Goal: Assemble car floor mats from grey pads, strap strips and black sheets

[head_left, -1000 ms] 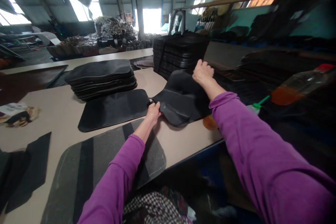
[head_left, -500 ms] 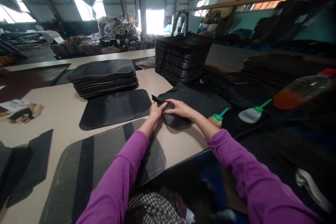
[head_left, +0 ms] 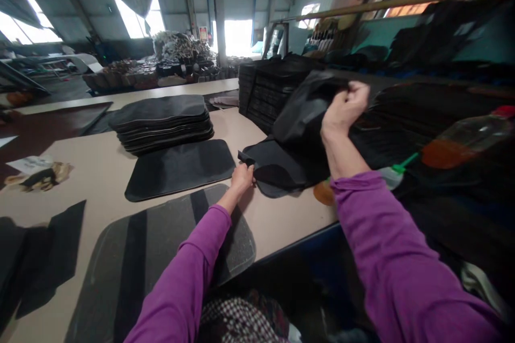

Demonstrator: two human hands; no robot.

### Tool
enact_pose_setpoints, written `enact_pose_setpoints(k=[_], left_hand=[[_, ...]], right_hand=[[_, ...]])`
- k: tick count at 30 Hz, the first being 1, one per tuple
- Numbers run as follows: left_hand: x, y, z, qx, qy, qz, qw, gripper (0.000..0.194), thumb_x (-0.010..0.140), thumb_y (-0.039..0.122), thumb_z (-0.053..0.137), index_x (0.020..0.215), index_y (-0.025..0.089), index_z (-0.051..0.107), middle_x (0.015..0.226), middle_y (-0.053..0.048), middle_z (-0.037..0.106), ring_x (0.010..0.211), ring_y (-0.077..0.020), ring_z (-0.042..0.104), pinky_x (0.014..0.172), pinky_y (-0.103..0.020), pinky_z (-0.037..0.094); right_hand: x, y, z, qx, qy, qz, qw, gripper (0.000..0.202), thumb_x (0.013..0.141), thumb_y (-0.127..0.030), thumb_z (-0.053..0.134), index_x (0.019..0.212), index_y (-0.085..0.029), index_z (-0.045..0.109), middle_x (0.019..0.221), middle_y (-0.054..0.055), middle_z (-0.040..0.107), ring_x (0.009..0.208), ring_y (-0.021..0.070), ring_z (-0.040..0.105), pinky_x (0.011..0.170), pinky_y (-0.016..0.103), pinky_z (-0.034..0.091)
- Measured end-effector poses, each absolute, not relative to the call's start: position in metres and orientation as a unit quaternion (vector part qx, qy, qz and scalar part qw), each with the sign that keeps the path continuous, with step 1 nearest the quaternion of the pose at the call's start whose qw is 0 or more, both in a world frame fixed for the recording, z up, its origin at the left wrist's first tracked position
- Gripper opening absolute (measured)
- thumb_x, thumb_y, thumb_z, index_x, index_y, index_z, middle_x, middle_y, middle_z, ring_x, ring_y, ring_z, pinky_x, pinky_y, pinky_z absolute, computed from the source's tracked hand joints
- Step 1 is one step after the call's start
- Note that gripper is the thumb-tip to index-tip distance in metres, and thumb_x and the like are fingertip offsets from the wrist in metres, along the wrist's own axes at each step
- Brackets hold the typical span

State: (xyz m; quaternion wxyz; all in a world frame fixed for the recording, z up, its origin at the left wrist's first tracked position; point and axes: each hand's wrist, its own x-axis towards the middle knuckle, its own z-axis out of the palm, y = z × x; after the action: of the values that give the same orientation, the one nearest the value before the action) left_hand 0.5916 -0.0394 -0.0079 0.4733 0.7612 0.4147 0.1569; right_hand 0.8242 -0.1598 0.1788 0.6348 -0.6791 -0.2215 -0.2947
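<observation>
My left hand [head_left: 242, 176] is closed in a pinch at the left edge of a black leather-like sheet [head_left: 277, 163] lying on the table. A small dark flap [head_left: 244, 158] sticks up just beyond its fingers. My right hand [head_left: 346, 104] is raised at the right, its fingers curled at the edge of a lifted black sheet [head_left: 303, 107]. That lifted sheet is bent, blurred by motion, and hangs in front of a tall stack of black pieces [head_left: 259, 88]. Whether the lifted sheet joins the part at my left hand I cannot tell.
Left of my hands lies a flat black panel [head_left: 181, 169], with a pile of similar panels [head_left: 161, 123] behind. A grey rounded template [head_left: 169, 246] is nearer. At the right are a small bottle with a green nozzle [head_left: 392, 176] and a plastic bottle of orange liquid [head_left: 462, 142].
My right hand has moved away from my left, up and to the right, raising a black sheet. My left hand stays at nearly the same place on the sheet's edge.
</observation>
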Motion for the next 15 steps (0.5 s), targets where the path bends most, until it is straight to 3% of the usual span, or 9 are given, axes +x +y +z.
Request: enact_pose_setpoints(k=[2,3,5,8,10,12,15], left_hand=[[0.594,-0.039,-0.007,0.763,0.423,0.159,0.462,0.024,0.099,0.037,0.062,0.086,0.017,0.067,0.084,-0.012,0.076,0.096,-0.0223,0.075,0.082,-0.027,0.054],[0.596,-0.040,-0.006,0.762,0.425,0.159,0.463,0.021,0.098,0.036,0.063,0.089,0.017,0.067,0.089,-0.012,0.076,0.098,-0.0221,0.074,0.082,-0.026,0.054],[0.601,-0.043,-0.005,0.755,0.422,0.153,0.477,0.019,0.099,0.035,0.062,0.095,0.017,0.066,0.091,-0.011,0.075,0.089,-0.0196,0.074,0.077,-0.026,0.055],[0.605,-0.051,0.003,0.746,0.400,0.142,0.512,0.025,0.104,0.039,0.055,0.108,0.016,0.064,0.086,-0.008,0.073,0.069,-0.0137,0.070,0.065,-0.024,0.055],[0.601,-0.058,0.012,0.749,0.385,0.141,0.520,0.031,0.105,0.042,0.050,0.113,0.015,0.063,0.085,-0.008,0.073,0.066,-0.0134,0.069,0.064,-0.024,0.055],[0.590,-0.063,0.026,0.762,0.375,0.148,0.506,0.035,0.103,0.045,0.053,0.115,0.014,0.063,0.091,-0.011,0.074,0.076,-0.0183,0.073,0.068,-0.027,0.057],[0.559,-0.067,0.052,0.794,0.376,0.186,0.439,0.050,0.092,0.047,0.070,0.129,0.016,0.061,0.126,-0.021,0.068,0.113,-0.0327,0.071,0.088,-0.037,0.058]], right_hand=[[0.827,-0.177,0.225,-0.614,-0.241,-0.369,0.655,0.020,0.103,-0.019,0.030,0.115,-0.024,0.045,0.133,0.017,0.052,0.127,0.0191,0.050,0.120,0.037,0.032],[0.823,-0.185,0.244,-0.544,-0.282,-0.425,0.666,0.012,0.104,-0.022,0.033,0.110,-0.025,0.044,0.126,0.016,0.052,0.125,0.0206,0.050,0.121,0.038,0.032],[0.804,-0.200,0.273,-0.462,-0.358,-0.481,0.654,0.004,0.104,-0.025,0.041,0.105,-0.025,0.044,0.115,0.013,0.053,0.123,0.0221,0.054,0.119,0.039,0.036],[0.755,-0.212,0.289,-0.484,-0.436,-0.465,0.600,0.005,0.105,-0.027,0.047,0.107,-0.027,0.052,0.114,0.009,0.058,0.118,0.0222,0.061,0.114,0.039,0.045],[0.718,-0.213,0.284,-0.496,-0.477,-0.439,0.578,0.011,0.105,-0.023,0.048,0.108,-0.030,0.056,0.117,0.007,0.065,0.112,0.0212,0.065,0.106,0.038,0.052],[0.684,-0.211,0.272,-0.501,-0.509,-0.403,0.572,0.015,0.103,-0.019,0.050,0.113,-0.027,0.059,0.121,0.008,0.070,0.113,0.0206,0.068,0.104,0.038,0.054],[0.641,-0.209,0.253,-0.510,-0.528,-0.362,0.574,0.015,0.101,-0.021,0.054,0.115,-0.022,0.062,0.123,0.007,0.073,0.113,0.0224,0.070,0.101,0.039,0.055]])
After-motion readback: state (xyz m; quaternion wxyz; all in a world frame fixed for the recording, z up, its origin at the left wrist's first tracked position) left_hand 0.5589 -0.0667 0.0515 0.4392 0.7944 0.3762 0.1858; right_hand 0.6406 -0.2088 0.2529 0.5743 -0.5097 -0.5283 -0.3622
